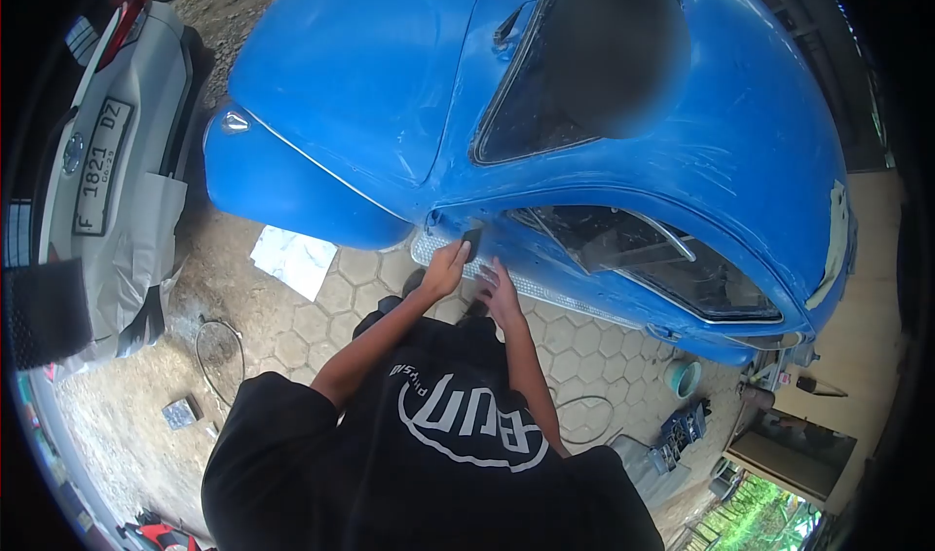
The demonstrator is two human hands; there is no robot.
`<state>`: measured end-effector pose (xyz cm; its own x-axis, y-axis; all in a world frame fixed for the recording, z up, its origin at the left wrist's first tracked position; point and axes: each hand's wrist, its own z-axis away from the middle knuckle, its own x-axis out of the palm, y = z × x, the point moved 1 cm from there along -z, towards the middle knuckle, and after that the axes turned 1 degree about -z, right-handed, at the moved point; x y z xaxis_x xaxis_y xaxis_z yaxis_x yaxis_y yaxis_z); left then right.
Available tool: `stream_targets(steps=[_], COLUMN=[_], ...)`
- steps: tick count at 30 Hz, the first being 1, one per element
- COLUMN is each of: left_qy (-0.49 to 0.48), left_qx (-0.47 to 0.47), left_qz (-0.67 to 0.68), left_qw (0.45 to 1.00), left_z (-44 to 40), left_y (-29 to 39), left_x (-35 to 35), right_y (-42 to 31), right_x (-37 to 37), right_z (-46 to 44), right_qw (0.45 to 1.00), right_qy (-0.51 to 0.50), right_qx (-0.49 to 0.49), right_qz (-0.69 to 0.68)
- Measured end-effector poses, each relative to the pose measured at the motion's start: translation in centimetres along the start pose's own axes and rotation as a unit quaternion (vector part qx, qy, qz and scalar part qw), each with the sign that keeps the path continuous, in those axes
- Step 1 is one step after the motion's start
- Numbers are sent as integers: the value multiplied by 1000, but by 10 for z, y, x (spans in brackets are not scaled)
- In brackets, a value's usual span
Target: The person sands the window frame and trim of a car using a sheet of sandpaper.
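A blue rounded car (351, 74) fills the upper middle, its paint dull with pale scuff marks. My left hand (448, 266) is closed on a small dark piece of sandpaper (472, 245), held at the front part of the blue door (526, 251). Whether the sandpaper presses on the paint is hard to tell. My right hand (500, 293) is just to the right, fingers apart and holding nothing, near the ribbed running board (555, 296).
A white car (146, 74) partly covered with paper stands at the left. White sheets (294, 261) lie on the hexagonal paving. A teal bucket (684, 379) and a wooden cabinet (794, 449) are at the right. A thin hose or cable (222, 322) curls on the ground.
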<state>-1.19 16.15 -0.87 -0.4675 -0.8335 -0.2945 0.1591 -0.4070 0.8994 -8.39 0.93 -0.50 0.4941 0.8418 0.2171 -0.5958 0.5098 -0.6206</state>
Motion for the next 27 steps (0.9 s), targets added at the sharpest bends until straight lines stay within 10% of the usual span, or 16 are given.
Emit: stream_targets(steps=[6, 11, 17, 23, 27], left_qy=[96, 60, 213, 237, 231], left_qx=[87, 124, 280, 359, 339], left_qz=[154, 132, -28, -83, -61], left_qw=[980, 982, 936, 899, 910], left_z=[18, 15, 9, -9, -19], left_y=[53, 92, 157, 207, 210], left_x=[-18, -35, -38, -21, -10], right_y=[-38, -123, -249, -297, -296], right_x=[18, 30, -11, -44, -37], right_z=[16, 71, 177, 177, 157], right_qw=[990, 956, 663, 472, 446], right_qy=[-127, -56, 202, 362, 402], right_qx=[-39, -276, -691, -721, -662], right_qz=[-40, 88, 206, 357, 450])
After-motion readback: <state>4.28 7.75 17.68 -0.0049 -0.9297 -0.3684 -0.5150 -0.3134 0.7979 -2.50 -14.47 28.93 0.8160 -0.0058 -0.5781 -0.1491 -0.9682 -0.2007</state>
